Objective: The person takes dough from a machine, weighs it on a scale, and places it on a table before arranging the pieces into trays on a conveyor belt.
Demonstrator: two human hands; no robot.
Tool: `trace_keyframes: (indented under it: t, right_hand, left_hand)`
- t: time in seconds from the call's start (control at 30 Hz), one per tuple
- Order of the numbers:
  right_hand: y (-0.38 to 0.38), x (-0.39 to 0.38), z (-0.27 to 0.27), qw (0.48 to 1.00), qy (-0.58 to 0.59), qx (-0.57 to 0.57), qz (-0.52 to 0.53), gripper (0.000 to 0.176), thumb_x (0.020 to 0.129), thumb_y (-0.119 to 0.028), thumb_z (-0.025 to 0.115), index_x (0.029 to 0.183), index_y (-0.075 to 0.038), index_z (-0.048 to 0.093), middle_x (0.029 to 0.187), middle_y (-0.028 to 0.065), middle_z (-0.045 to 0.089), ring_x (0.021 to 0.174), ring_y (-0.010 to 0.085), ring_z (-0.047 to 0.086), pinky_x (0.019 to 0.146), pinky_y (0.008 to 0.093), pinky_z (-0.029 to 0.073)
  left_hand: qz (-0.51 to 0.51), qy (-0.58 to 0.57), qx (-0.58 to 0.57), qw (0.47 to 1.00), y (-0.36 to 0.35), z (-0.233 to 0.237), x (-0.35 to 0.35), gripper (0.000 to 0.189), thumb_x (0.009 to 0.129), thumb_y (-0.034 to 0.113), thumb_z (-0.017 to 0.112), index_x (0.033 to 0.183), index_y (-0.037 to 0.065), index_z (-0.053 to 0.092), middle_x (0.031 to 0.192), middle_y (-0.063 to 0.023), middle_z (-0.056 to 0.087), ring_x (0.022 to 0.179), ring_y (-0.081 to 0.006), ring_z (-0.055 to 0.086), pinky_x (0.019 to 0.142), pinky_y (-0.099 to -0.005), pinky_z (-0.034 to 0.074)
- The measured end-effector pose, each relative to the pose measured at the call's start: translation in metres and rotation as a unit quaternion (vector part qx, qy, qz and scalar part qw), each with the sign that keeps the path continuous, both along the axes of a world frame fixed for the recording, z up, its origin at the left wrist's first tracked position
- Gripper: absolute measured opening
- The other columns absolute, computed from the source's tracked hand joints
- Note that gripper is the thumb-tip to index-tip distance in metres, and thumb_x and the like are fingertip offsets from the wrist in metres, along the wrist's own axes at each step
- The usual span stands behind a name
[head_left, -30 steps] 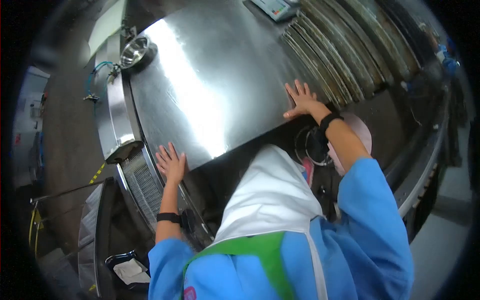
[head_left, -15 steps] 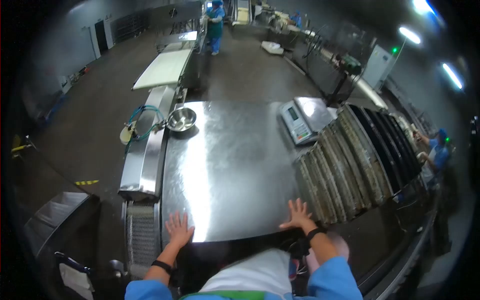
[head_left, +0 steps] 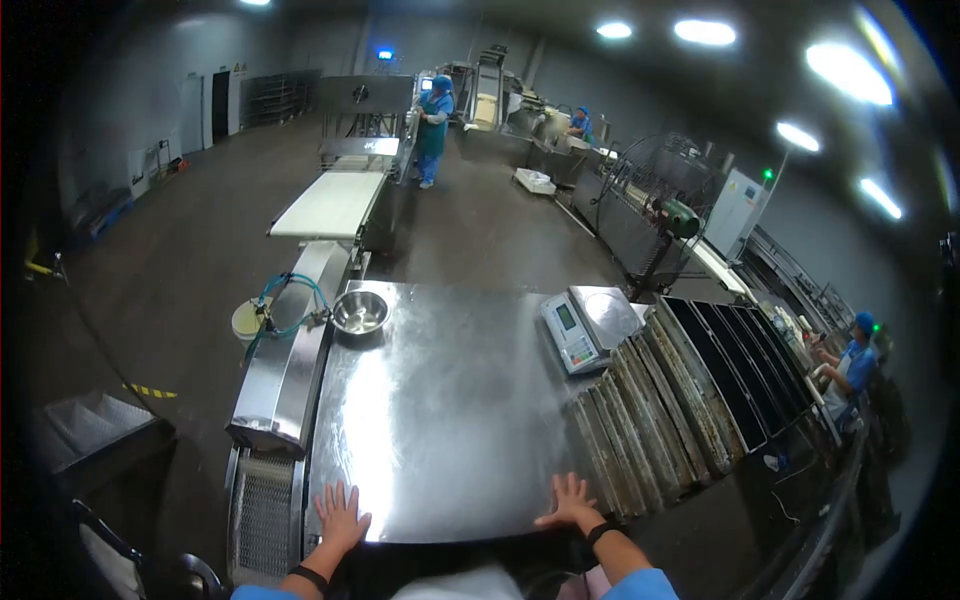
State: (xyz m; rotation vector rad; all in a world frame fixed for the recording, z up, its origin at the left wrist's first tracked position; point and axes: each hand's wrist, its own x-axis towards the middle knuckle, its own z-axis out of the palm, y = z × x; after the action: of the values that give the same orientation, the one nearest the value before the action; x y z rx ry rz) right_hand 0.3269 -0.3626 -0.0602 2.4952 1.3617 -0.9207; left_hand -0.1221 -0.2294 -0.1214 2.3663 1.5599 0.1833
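The view lifts; left hand (head_left: 341, 520) and right hand (head_left: 572, 503) stay on the counter (head_left: 465, 430), fingers (head_left: 571, 486) spread (empty): nothing's being handled.

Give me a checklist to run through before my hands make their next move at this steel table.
1. Left hand free: ok, holds nothing, fingers spread at the steel table's near edge.
2. Right hand free: ok, holds nothing, also at the near edge.
3. Metal bowl upright: ok, at the table's far left corner.
4. Scale reading: cannot tell, too small.
5. Trays apart from scale: cannot tell, they may touch.
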Motion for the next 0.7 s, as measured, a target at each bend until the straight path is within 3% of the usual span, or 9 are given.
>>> trace_keyframes:
  t: [0.13, 0.37, 0.5, 0.6, 0.67, 0.7]
  right_hand:
    - [-0.001, -0.002, 0.002, 1.0, -0.005, -0.016, -0.003, 0.126, 0.044, -0.06, 0.073, 0.137, -0.022, -0.002, 0.141, 0.0144, -0.014, 0.128, 0.0398, -0.014, 0.094, 0.0658, 0.007]
    - [0.003, 0.003, -0.004, 1.0, -0.007, -0.024, 0.005, 0.129, 0.042, -0.066, 0.071, 0.137, -0.025, -0.006, 0.141, 0.0121, -0.016, 0.127, 0.0397, -0.015, 0.093, 0.0679, 0.008]
    - [0.007, 0.003, 0.0, 1.0, -0.007, -0.025, 0.011, 0.125, 0.044, -0.069, 0.068, 0.137, -0.025, -0.004, 0.141, 0.0135, -0.014, 0.127, 0.0412, -0.013, 0.093, 0.068, 0.007]
    - [0.006, 0.007, -0.011, 1.0, -0.016, 0.024, 0.012, 0.113, 0.054, -0.071, 0.059, 0.138, -0.024, 0.0, 0.142, 0.0152, -0.009, 0.128, 0.0413, -0.009, 0.094, 0.0658, 0.005]
    - [0.009, 0.004, -0.025, 0.99, -0.07, 0.124, -0.001, 0.089, 0.071, -0.067, 0.046, 0.138, -0.021, 0.009, 0.142, 0.0178, 0.0, 0.129, 0.0411, -0.004, 0.097, 0.0619, 0.003]
    - [0.01, 0.0, -0.031, 0.99, -0.067, 0.126, 0.002, 0.089, 0.071, -0.067, 0.046, 0.138, -0.021, 0.009, 0.142, 0.0178, 0.0, 0.129, 0.0411, -0.004, 0.097, 0.0619, 0.003]
  left_hand:
    - [0.003, -0.006, -0.005, 1.0, 0.001, 0.008, 0.003, 0.066, 0.078, 0.045, 0.046, 0.132, 0.011, 0.03, 0.14, -0.0187, 0.015, 0.13, -0.0369, 0.002, 0.1, -0.0554, -0.004]
    - [0.037, -0.03, 0.095, 0.994, -0.001, 0.013, 0.009, 0.053, 0.075, 0.036, 0.051, 0.121, 0.01, 0.045, 0.133, -0.0164, 0.03, 0.127, -0.033, 0.018, 0.103, -0.0492, 0.007]
    - [0.053, -0.053, 0.088, 0.993, 0.0, 0.016, 0.01, 0.05, 0.074, 0.033, 0.052, 0.119, 0.011, 0.047, 0.132, -0.0152, 0.032, 0.126, -0.0327, 0.02, 0.103, -0.0486, 0.009]
    - [0.065, -0.06, 0.087, 0.992, -0.001, 0.017, 0.013, 0.048, 0.074, 0.03, 0.052, 0.117, 0.011, 0.048, 0.131, -0.0146, 0.033, 0.125, -0.032, 0.021, 0.103, -0.0483, 0.01]
    - [0.062, -0.066, 0.095, 0.991, 0.002, 0.017, 0.012, 0.048, 0.073, 0.03, 0.053, 0.116, 0.011, 0.048, 0.13, -0.0144, 0.034, 0.125, -0.0309, 0.023, 0.103, -0.0477, 0.011]
    - [0.065, -0.063, 0.097, 0.991, 0.005, 0.014, 0.009, 0.048, 0.073, 0.03, 0.053, 0.116, 0.011, 0.048, 0.13, -0.0144, 0.034, 0.125, -0.0309, 0.023, 0.103, -0.0477, 0.011]
